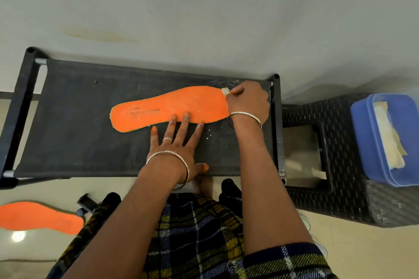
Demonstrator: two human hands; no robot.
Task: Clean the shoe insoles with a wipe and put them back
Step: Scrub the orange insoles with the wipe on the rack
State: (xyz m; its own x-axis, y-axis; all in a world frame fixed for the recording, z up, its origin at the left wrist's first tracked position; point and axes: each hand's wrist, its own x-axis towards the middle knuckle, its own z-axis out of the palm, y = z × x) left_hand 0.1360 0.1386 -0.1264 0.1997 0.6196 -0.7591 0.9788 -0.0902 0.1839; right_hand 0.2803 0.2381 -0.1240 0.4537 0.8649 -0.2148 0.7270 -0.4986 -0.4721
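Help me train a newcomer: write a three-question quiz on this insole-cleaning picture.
1. True or false: the left hand lies flat, fingertips on the insole on the rack.
2. What does the right hand pinch at the insole's end? A) a brush B) a wipe C) a shoe
3. Fill in: the second insole lies on the ____.

Key: 1 true; 2 B; 3 floor.
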